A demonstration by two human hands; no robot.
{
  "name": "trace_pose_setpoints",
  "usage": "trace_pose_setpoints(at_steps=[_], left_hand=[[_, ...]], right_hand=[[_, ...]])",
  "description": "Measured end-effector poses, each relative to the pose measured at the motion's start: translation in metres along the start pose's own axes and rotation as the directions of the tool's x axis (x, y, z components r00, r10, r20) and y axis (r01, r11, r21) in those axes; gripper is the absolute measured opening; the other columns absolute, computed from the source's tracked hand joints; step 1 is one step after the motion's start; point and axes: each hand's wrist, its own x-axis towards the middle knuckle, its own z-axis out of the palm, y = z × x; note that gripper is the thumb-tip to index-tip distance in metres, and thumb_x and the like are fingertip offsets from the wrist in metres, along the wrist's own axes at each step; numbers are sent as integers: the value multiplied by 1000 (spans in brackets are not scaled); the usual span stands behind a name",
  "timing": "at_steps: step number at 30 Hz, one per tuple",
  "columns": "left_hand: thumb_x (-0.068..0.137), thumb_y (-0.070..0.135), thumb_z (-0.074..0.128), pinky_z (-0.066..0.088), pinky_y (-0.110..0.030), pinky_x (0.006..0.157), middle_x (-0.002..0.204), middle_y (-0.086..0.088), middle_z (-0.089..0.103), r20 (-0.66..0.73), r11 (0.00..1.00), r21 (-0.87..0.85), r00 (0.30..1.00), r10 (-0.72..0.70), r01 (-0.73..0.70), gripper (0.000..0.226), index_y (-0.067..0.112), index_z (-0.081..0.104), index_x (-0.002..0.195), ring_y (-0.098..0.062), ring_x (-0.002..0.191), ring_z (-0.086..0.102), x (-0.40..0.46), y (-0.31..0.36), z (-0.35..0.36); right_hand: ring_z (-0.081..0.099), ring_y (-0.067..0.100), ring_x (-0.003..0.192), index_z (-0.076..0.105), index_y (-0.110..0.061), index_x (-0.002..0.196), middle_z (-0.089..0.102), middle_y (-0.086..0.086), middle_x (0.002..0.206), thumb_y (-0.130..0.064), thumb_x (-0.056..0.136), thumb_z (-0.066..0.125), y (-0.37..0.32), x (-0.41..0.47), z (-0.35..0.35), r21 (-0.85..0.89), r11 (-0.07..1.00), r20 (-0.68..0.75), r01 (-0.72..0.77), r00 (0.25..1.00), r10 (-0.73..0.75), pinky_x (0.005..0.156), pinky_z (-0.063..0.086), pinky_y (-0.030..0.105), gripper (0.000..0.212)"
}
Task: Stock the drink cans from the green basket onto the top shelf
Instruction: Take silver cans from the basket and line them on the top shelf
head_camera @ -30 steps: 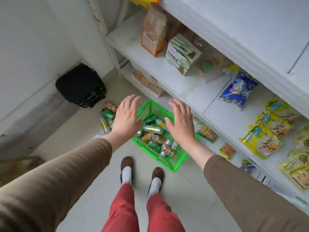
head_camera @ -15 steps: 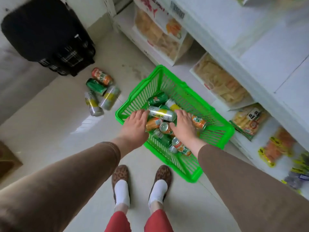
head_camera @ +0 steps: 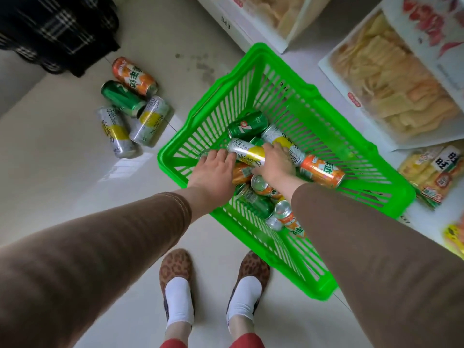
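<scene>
Where any writing can be read at all, it is large white Chinese characters on the orange cans and dark characters on the silver-and-yellow ones; the green can (head_camera: 248, 126) at the far side of the pile bears a small round logo too blurred to name. All these cans lie on their sides in a heap inside the green basket (head_camera: 356, 156), a slatted plastic one standing on the pale floor just beside the bottom shelf. On top of the heap lies a silver-and-yellow can (head_camera: 247, 151), with an orange can (head_camera: 322, 171) toward the basket's right wall. Both arms, in brown sleeves, reach down into the basket — the left hand (head_camera: 214, 169) lies palm down with its fingers curved over the near end of the silver-and-yellow can, and the right hand (head_camera: 276, 163) has its fingers curled round the same can's other end. Four more cans (head_camera: 133, 106) lie loose on the floor off the basket's left corner — one orange, one green, two silver and yellow. Bagged snacks (head_camera: 391, 79) fill the shelf beyond the basket's far edge.
</scene>
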Motion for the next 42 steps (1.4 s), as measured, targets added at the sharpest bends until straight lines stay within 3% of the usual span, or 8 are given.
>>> trace_pose_setpoints(at_steps=[6, 10, 14, 18, 23, 31, 38, 42], left_hand=[[87, 38, 60, 32, -42, 112, 145, -8, 37, 12, 995, -97, 999, -30, 31, 74, 17, 25, 149, -28, 135, 33, -45, 15, -60], [85, 36, 63, 36, -42, 107, 142, -8, 40, -56, 986, -159, 997, -54, 44, 75, 16, 28, 148, -29, 131, 37, -95, 29, -151], [82, 34, 66, 40, -42, 103, 136, -9, 44, -196, 975, -223, 979, -49, 4, 74, 14, 33, 146, -30, 124, 41, -158, 43, -270], [79, 34, 69, 42, -45, 101, 133, -9, 46, -365, 965, -246, 931, -10, -86, 74, 14, 37, 142, -32, 122, 43, -227, 61, -399], [80, 33, 69, 38, -43, 106, 134, -9, 46, -575, 940, -220, 813, 90, -259, 73, 12, 38, 143, -32, 124, 40, -293, 89, -528], [79, 44, 55, 36, -42, 105, 135, -9, 46, -684, 923, -95, 698, 212, -374, 72, 13, 38, 143, -34, 122, 41, -317, 126, -650], [82, 31, 69, 29, -39, 110, 142, -9, 40, -653, 922, -115, 727, 211, -371, 76, 13, 33, 146, -32, 132, 34, -288, 137, -705], [83, 33, 68, 29, -37, 110, 142, -8, 40, -619, 930, -106, 755, 215, -351, 77, 14, 31, 147, -30, 132, 33, -265, 129, -718]], right_hand=[[60, 23, 109, 51, -24, 133, 58, -2, 123, -58, 73, 81, 2, -73, -56, 475, 876, 10, -87, 996, 94, 91, 53, 40, 74], [68, 18, 101, 59, -32, 119, 69, -3, 111, -62, 60, 82, -19, -140, -143, 708, 705, -104, 25, 992, 69, 93, 56, 45, 69], [73, 20, 98, 59, -44, 116, 74, 0, 110, -46, 65, 87, -61, -235, -264, 812, 550, -252, 196, 967, 28, 93, 57, 47, 58], [68, 9, 85, 57, -29, 116, 73, 1, 103, -4, 80, 83, -103, -347, -397, 795, 443, -444, 414, 895, -39, 82, 52, 19, 51], [65, -5, 82, 55, -22, 122, 69, -14, 99, 1, 83, 79, -132, -452, -521, 727, 348, -621, 592, 783, -34, 77, 49, 11, 52], [62, -1, 76, 51, -5, 118, 65, -5, 92, 3, 82, 79, -132, -485, -621, 661, 319, -724, 679, 689, 34, 74, 50, 17, 46], [67, 7, 92, 55, -27, 114, 70, -7, 102, -34, 72, 87, -140, -438, -672, 671, 404, -716, 621, 684, 139, 82, 53, 29, 53], [66, 9, 91, 55, -27, 113, 70, -6, 104, -36, 74, 87, -148, -402, -689, 680, 481, -699, 554, 688, 196, 78, 51, 29, 52]])
